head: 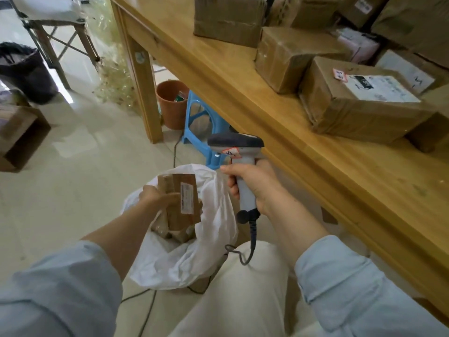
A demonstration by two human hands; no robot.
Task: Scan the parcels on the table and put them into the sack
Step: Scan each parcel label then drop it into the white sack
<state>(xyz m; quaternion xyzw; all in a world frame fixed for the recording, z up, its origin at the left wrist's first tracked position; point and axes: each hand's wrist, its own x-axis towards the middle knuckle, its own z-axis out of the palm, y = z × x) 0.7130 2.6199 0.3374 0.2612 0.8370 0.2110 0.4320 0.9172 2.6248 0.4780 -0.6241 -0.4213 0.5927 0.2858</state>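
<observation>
My left hand (155,197) grips a small brown parcel (185,200) with a white label, held in the mouth of the white sack (213,215) on the floor. More brown parcels lie inside the sack below it. A grey barcode scanner (239,166) is upright in my right hand (252,183), just right of the sack, its cable hanging down. Several taped brown parcels wait on the wooden table (315,171) at right; the nearest parcel (359,103) carries a white label.
A blue plastic stool (201,132) and an orange bin (171,103) stand under the table. An open cardboard box (21,137) sits on the floor at left, a black bin (24,71) behind it. Cables run across the floor tiles.
</observation>
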